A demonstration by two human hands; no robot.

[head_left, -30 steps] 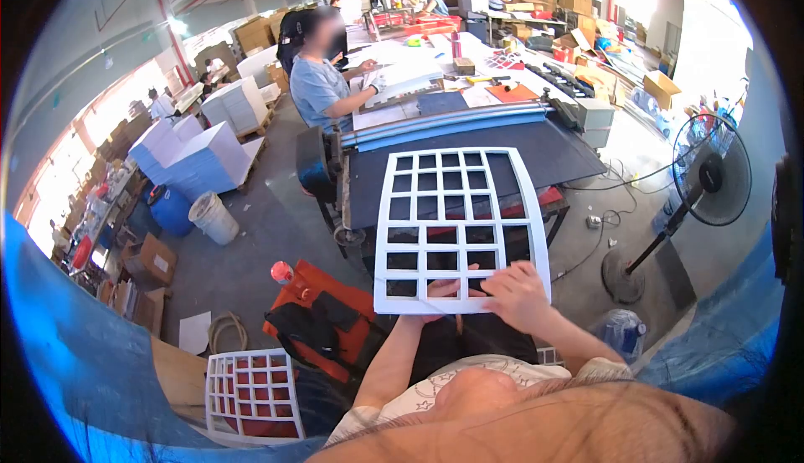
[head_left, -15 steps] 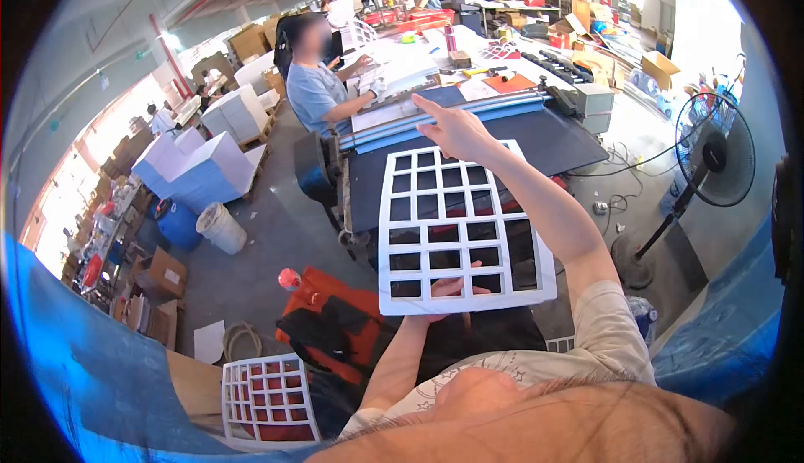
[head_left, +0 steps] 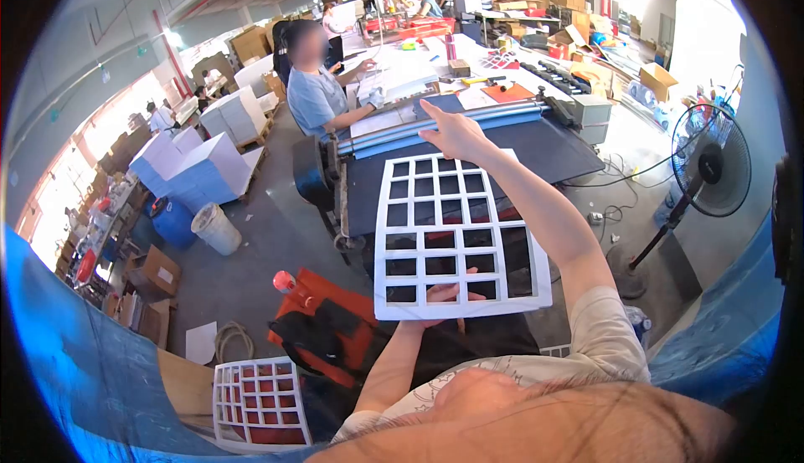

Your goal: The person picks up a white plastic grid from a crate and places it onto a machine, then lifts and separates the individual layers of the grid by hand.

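Left fingers [head_left: 452, 294] showing through the lowest row of openings, curled up from beneath and pinching the near edge of the white grid panel [head_left: 459, 237]. Left hand [head_left: 435, 304] mostly hidden under that edge, forearm running down toward the body. Right hand [head_left: 452, 132] stretched out over the far edge of the panel, fingers loosely extended with one pointing ahead, resting at or just past the top rim; impossible to tell whether touching the panel or the surface behind. Panel held roughly flat above the dark bench [head_left: 553, 149], its near edge hanging off the front, its far edge close to the blue rollers [head_left: 444, 128] at the back. All square openings in the panel already punched clear, dark bench and floor visible through them. Judging by this, cut-outs removed and panel lifted for placing or stacking, not yet set down anywhere. A second, similar grid [head_left: 260, 400] lying low at the left beside a red pallet jack [head_left: 327, 321], perhaps a finished piece. Farther out, a person in a blue shirt [head_left: 318, 95] working at the adjoining bench, stacks of white sheets [head_left: 209, 162] on the floor at left, a standing fan [head_left: 708, 170] at right.
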